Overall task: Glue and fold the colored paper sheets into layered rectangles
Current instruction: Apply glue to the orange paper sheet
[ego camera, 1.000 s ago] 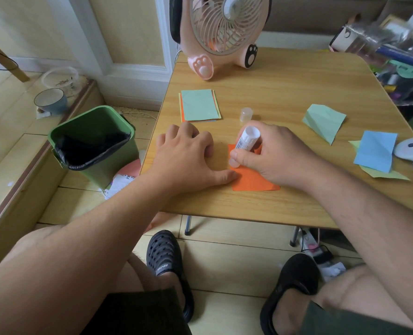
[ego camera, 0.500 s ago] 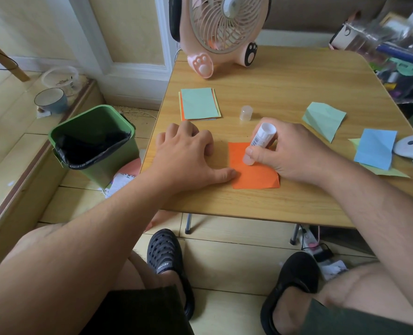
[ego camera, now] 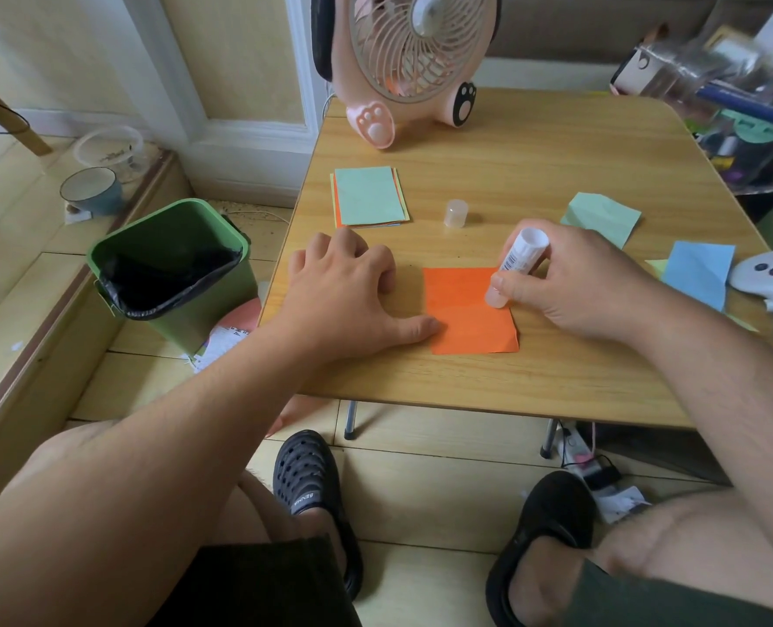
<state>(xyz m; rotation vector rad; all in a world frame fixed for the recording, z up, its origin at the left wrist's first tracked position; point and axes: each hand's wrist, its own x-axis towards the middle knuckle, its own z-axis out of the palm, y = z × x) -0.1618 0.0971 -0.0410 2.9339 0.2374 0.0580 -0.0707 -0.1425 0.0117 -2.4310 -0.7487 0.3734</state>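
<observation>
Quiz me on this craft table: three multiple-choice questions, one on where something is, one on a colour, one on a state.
1. Where is the glue stick's cap?
A. standing on the table beyond the orange sheet
B. in the green bin
C. on the glue stick

2. What colour is the sheet being glued?
A. blue
B. orange
C. yellow

3. What is the left hand doing?
A. lifting the fan
B. gripping scissors
C. resting on the table, thumb at the sheet's edge

Answers: 1 A, the cap stands alone on the table. 2 B, the right hand presses the glue stick on the orange sheet. 3 C, it holds nothing.
</observation>
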